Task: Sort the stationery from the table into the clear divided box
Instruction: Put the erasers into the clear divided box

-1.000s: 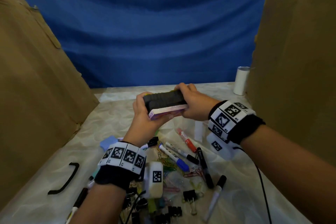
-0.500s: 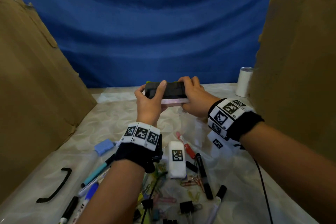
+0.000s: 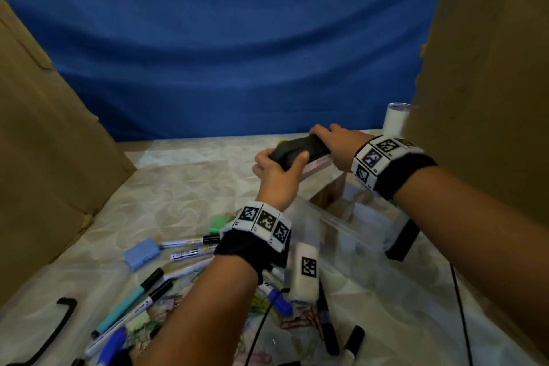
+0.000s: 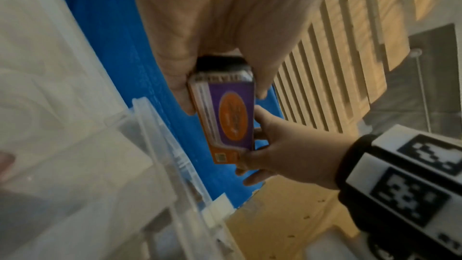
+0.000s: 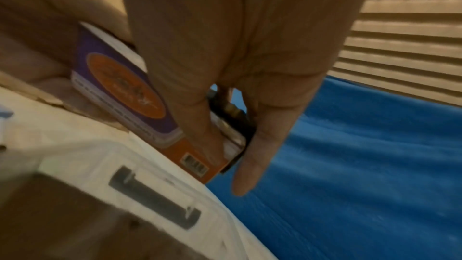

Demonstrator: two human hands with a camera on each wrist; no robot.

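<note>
Head view: left hand (image 3: 277,171) and right hand (image 3: 337,144) both grip the black-topped box (image 3: 300,149).

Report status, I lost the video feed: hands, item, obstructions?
Left hand and right hand both grip the duster at its ends. Duster held above the clear box, not yet in. Nothing blocking.

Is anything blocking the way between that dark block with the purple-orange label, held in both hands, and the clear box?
Nothing visible does: the block is held over the far end of the clear divided box.
</note>
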